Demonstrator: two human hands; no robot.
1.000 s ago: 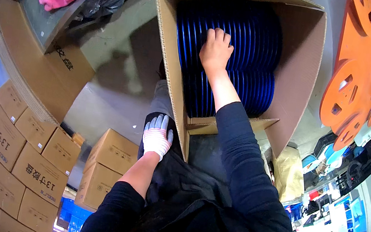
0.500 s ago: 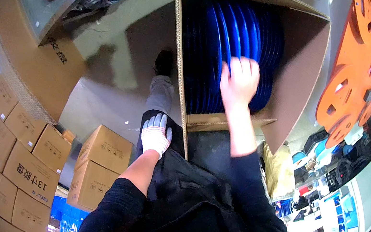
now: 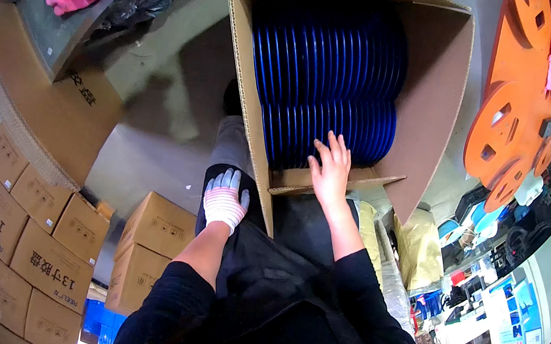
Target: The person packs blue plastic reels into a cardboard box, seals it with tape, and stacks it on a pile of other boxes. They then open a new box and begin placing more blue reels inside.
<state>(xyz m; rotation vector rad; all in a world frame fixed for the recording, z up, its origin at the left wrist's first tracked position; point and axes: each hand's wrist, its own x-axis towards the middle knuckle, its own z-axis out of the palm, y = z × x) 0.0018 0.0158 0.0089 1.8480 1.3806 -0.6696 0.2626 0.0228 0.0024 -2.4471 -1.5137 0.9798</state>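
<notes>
Two rows of blue discs (image 3: 328, 65) stand on edge inside an open cardboard box (image 3: 434, 89) before us. At its near edge our bare right hand (image 3: 331, 175) spreads its fingers, gripping nothing — whether they touch the discs, we cannot tell. Our gloved left hand (image 3: 223, 205) lies flat on our left leg (image 3: 233, 154) — beyond it, brown cartons (image 3: 38, 257) are stacked.
</notes>
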